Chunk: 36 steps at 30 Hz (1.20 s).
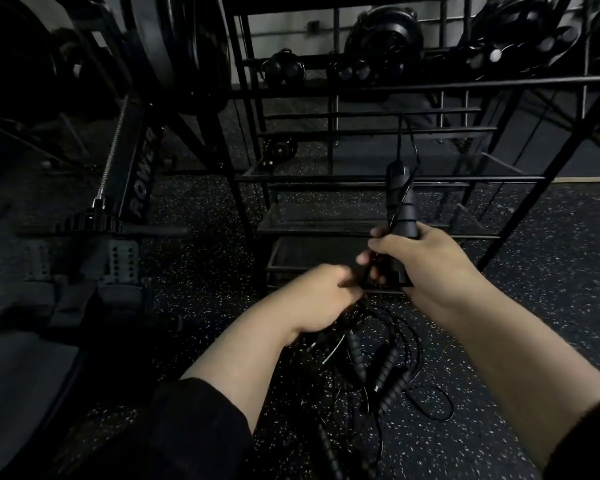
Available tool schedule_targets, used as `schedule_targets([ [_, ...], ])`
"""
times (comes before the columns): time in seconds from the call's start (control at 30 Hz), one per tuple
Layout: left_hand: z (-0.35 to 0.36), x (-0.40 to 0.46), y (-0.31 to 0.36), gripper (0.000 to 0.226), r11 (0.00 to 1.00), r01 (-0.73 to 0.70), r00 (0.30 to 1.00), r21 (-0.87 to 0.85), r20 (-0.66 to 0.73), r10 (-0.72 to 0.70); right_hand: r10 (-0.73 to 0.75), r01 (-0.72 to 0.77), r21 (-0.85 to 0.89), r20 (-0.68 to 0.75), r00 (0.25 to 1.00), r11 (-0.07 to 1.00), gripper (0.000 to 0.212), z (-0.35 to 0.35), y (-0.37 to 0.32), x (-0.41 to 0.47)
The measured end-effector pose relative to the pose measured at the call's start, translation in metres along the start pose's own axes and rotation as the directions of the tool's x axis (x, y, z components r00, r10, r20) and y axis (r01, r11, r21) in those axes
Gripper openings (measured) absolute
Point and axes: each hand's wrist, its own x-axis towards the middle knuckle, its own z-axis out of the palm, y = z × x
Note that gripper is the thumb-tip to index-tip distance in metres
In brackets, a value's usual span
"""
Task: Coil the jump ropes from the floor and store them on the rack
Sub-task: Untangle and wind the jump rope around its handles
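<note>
Dark sleeves and two bare forearms fill the bottom of the view, reaching forward over a speckled rubber floor (pixel 194 216). Under them, near the wrists, a tangle of jump ropes (pixel 371 362) lies loose on the floor, ribbed black handles pointing several ways among thin cord loops. The right hand (pixel 426 268) grips a pair of black handles (pixel 400 206) held together, their long axis nearly upright and tilted slightly away from the person, with cord already wound around them. The left hand (pixel 326 296) sits just beside and a little below, fingers curled and pinching the thin cord (pixel 368 271) where it leaves the bundle. Winding looks well under way on this rope. The rack (pixel 361 181) stands directly ahead of the hands, its low mesh shelves just beyond the raised handles, so the right hand is the nearer one for setting the bundle down. On the black upright of the machine at left, white letters read "POWER" (pixel 142 174); no other writing is legible.
</note>
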Motion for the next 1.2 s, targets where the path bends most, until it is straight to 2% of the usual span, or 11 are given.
schedule_targets([
  [0.13, 0.011, 0.003, -0.004, 0.020, 0.998, 0.021, 0.998, 0.055, 0.055, -0.024, 0.040, -0.050, 0.198, 0.054, 0.998, 0.979, 0.011, -0.001, -0.010, -0.006],
  [0.23, 0.009, 0.006, -0.005, 0.030, 0.988, 0.030, 0.999, 0.150, -0.034, -0.025, 0.021, -0.025, 0.274, 0.017, 1.000, 0.962, 0.009, -0.005, -0.018, -0.006],
  [0.4, -0.004, 0.007, -0.005, 0.025, 0.943, -0.019, 0.989, 0.334, -0.131, 0.066, -0.006, 0.030, 0.338, -0.072, 0.997, 0.941, 0.007, -0.016, -0.025, -0.005],
  [0.47, -0.005, 0.007, -0.003, 0.024, 0.938, -0.068, 0.977, 0.339, -0.168, 0.132, -0.023, 0.055, 0.387, -0.087, 0.996, 0.920, 0.007, -0.019, -0.027, -0.004],
  [0.6, -0.004, 0.004, 0.003, 0.027, 0.964, -0.084, 0.941, 0.254, -0.299, 0.160, -0.053, 0.087, 0.361, -0.105, 0.993, 0.929, 0.010, -0.024, -0.029, 0.001],
  [0.7, -0.004, 0.004, 0.003, 0.027, 0.978, -0.137, 0.898, 0.155, -0.397, 0.188, 0.027, -0.010, 0.294, -0.054, 0.998, 0.956, 0.017, -0.023, -0.020, 0.001],
  [0.8, -0.010, 0.006, 0.005, 0.027, 0.978, -0.202, 0.863, -0.044, -0.481, 0.157, 0.106, -0.101, 0.151, -0.026, 0.994, 0.983, 0.029, -0.016, -0.006, 0.002],
  [0.97, -0.020, -0.001, 0.012, 0.026, 0.896, -0.231, 0.901, -0.378, -0.430, 0.051, 0.131, -0.126, -0.077, 0.068, 0.989, 0.989, 0.023, -0.004, 0.014, 0.006],
  [1.07, -0.021, -0.005, 0.016, 0.025, 0.853, -0.238, 0.918, -0.464, -0.393, 0.042, 0.142, -0.130, -0.118, 0.096, 0.985, 0.984, 0.023, 0.001, 0.018, 0.004],
  [1.2, -0.027, -0.008, 0.017, 0.017, 0.855, -0.247, 0.916, -0.456, -0.398, 0.052, 0.006, -0.035, -0.260, -0.111, 0.994, 0.965, 0.016, -0.001, 0.016, 0.008],
])
